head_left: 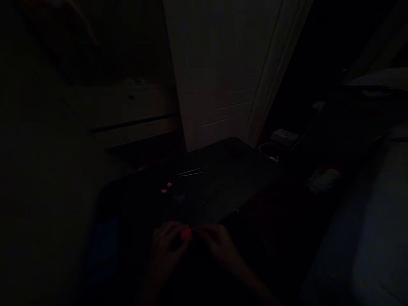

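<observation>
The room is very dark. Near the front edge of the dark table (229,170), my left hand (167,240) pinches a small red-orange piece (185,233) between thumb and fingers. My right hand (215,240) is close beside it, its fingertips pressed together by a faint thin glint; what they hold is too dim to name. Beyond my hands lie two small orange pieces (163,191), a dim purplish piece (179,199) and two thin pale sticks (190,172), side by side.
A pale door (219,76) stands behind the table, with a drawer unit (134,106) to its left. On the right are a box (284,137), a white cable (260,148) and pale bedding or cloth (382,221). Something bluish (102,246) is at the left.
</observation>
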A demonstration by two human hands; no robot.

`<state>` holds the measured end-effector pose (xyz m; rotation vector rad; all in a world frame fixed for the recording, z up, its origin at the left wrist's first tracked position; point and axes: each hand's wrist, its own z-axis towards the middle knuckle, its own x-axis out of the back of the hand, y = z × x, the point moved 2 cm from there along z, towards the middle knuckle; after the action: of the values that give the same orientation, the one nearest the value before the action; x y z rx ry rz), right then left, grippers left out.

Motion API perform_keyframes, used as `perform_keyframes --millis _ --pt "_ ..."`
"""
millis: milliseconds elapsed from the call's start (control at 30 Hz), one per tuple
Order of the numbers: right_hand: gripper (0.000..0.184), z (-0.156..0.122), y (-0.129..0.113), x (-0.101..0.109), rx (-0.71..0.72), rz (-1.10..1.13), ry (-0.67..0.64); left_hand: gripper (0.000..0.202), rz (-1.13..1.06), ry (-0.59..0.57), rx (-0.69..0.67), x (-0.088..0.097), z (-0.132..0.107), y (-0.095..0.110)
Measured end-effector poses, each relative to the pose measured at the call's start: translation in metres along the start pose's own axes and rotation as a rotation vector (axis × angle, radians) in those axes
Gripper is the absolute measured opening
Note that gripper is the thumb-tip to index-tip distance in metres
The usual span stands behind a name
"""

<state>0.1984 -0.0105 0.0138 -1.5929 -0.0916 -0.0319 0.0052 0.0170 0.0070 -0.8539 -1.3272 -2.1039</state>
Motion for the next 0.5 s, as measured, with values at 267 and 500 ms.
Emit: perform_keyframes --millis 267,500 --pt "0.021 -0.004 0.007 0.008 -0.168 0.012 -0.008 0.014 0.009 0.030 -0.027 -0.003 -0.003 -0.004" --pt "0.024 0.000 -0.002 0.014 0.012 -0.032 -0.018 0.017 0.007 -0.015 0.020 -0.001 -0.002 -0.003"
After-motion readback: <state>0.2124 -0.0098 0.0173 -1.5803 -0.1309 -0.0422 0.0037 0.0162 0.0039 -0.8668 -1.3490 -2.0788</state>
